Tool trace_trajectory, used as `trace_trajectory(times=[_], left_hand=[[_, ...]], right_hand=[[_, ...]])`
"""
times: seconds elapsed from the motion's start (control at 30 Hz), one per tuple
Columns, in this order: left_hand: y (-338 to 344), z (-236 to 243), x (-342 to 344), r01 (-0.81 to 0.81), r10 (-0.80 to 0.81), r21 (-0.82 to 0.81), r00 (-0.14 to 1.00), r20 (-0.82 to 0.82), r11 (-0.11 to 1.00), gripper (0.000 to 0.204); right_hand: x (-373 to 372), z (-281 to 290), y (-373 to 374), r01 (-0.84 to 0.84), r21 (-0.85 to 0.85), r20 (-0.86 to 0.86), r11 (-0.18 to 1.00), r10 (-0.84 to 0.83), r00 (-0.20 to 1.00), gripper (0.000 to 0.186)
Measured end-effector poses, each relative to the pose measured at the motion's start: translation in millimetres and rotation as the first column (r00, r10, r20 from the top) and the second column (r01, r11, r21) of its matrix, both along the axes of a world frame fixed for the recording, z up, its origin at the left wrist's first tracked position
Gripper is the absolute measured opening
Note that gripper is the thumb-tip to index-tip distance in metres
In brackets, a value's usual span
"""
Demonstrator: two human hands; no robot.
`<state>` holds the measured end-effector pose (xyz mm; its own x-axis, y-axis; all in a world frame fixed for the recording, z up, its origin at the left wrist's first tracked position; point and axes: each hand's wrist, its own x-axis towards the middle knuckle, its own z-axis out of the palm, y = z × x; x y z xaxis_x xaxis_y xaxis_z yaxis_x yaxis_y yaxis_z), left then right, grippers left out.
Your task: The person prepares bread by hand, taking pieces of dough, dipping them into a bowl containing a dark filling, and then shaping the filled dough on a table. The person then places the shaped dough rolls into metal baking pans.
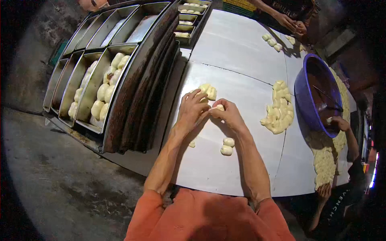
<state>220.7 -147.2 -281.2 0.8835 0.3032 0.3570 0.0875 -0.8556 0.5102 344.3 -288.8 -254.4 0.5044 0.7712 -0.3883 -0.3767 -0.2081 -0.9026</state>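
Note:
My left hand and my right hand meet over the white tabletop, thumbs close together. Between them a small piece of pale dough shows under the curled fingers of my right hand. My left fingers bend in toward the same piece, their tips partly hidden. Just beyond my left fingertips lies a folded lump of yellowish dough. Two smooth dough balls rest side by side by my right forearm. A small dough scrap lies near my left forearm.
Stacked metal loaf pans stand at the left, some holding dough balls. Rightward are a mound of dough, a purple tub with brown filling, and a flattened dough sheet. Other people's hands work at the far side and right.

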Motion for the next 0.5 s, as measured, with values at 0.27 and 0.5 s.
trace_trajectory(times=[0.27,0.5], left_hand=[[2.4,-13.0,-12.9,-0.064,0.062,-0.018,0.994,-0.087,0.998,0.022],[-70.3,39.1,3.6,0.066,-0.049,-0.273,0.996,0.069,0.960,0.067]], right_hand=[[6.0,28.1,-75.5,0.116,0.221,-0.285,0.968,-0.050,0.957,0.021],[-2.3,38.2,-110.2,0.209,0.166,-0.205,0.964,-0.174,0.963,0.042]])
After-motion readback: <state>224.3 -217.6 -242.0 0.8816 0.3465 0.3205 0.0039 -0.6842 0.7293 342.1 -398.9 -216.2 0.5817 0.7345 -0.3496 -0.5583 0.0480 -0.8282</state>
